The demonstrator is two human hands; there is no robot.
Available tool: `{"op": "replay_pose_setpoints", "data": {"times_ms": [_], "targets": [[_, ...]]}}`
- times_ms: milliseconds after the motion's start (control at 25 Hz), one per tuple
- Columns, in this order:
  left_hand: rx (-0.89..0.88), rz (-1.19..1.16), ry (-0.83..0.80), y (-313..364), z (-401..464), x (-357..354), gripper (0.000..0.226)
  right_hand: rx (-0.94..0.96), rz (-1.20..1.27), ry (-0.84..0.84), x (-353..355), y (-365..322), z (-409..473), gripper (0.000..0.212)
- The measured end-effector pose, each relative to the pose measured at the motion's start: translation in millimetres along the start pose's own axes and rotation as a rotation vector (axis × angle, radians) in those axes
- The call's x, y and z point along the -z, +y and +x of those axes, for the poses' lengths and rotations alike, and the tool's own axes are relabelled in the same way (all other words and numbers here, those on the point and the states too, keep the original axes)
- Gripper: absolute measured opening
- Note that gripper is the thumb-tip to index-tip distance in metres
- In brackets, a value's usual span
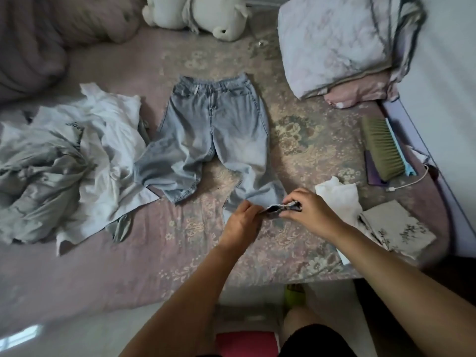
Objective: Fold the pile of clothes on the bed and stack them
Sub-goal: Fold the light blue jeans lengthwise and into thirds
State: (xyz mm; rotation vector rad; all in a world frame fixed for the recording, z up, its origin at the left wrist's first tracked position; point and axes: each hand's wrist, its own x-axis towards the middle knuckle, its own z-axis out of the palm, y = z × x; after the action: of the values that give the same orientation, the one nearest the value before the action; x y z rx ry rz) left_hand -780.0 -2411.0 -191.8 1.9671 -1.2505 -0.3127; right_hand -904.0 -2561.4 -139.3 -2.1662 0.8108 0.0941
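Note:
Light blue jeans lie flat on the bed, waistband away from me, legs spread toward me. Both hands hold the hem of the right trouser leg near the bed's front edge. My left hand pinches the hem from the left, and my right hand grips the bunched cuff from the right. A loose pile of white and grey-green clothes sits to the left of the jeans. On the right lie a folded patterned cloth and a white garment.
A folded quilt sits at the back right, white plush toys at the back, a pillow at the far left. A bed brush and a charging cable lie near the right edge. The floral bedsheet is bare in front.

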Motion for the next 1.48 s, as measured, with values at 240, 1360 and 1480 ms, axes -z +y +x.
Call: {"op": "replay_pose_setpoints", "data": {"times_ms": [240,1360,1480], "targets": [[0.160,0.052,-0.144,-24,-35,51,0.017,-0.164,0.185,0.137,-8,-41,-48,0.014],[-0.178,0.332,-0.318,37,-185,18,0.026,0.170,-0.452,0.073,-23,109,-204,0.037],[-0.150,0.195,-0.313,36,-186,17,0.011,0.186,-0.333,-0.001,-28,117,-206,0.019]]}}
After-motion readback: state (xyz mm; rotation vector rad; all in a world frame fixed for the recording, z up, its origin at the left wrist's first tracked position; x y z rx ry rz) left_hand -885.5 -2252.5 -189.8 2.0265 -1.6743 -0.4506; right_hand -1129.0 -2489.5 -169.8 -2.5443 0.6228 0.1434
